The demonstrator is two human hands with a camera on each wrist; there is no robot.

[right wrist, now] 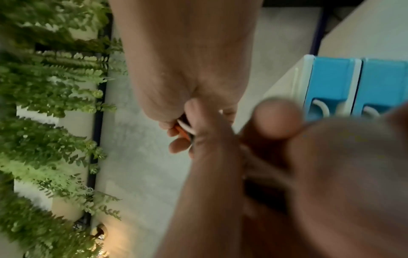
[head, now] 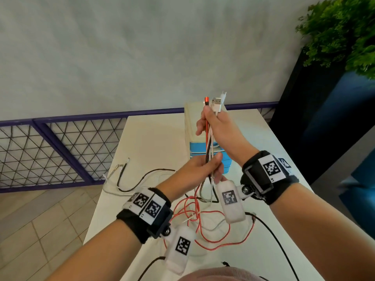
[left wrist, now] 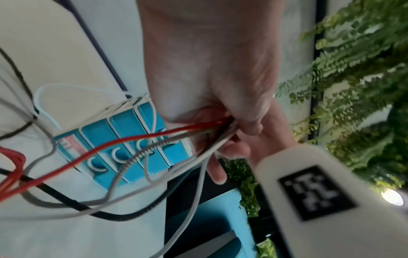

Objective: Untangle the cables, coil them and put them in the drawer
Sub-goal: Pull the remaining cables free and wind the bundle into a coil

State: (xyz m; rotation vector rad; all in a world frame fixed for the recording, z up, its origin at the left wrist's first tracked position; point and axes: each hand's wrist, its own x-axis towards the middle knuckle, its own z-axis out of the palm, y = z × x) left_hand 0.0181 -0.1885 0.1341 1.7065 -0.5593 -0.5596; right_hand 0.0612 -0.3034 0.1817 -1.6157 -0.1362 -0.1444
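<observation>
Left hand [head: 205, 169] and right hand [head: 215, 126], both clamped on our cable bundle [head: 210, 147] held upright above the desk [head: 154, 142] before the blue drawer unit [head: 194, 151]: untangling step; next, we judge, sliding tails free.
</observation>
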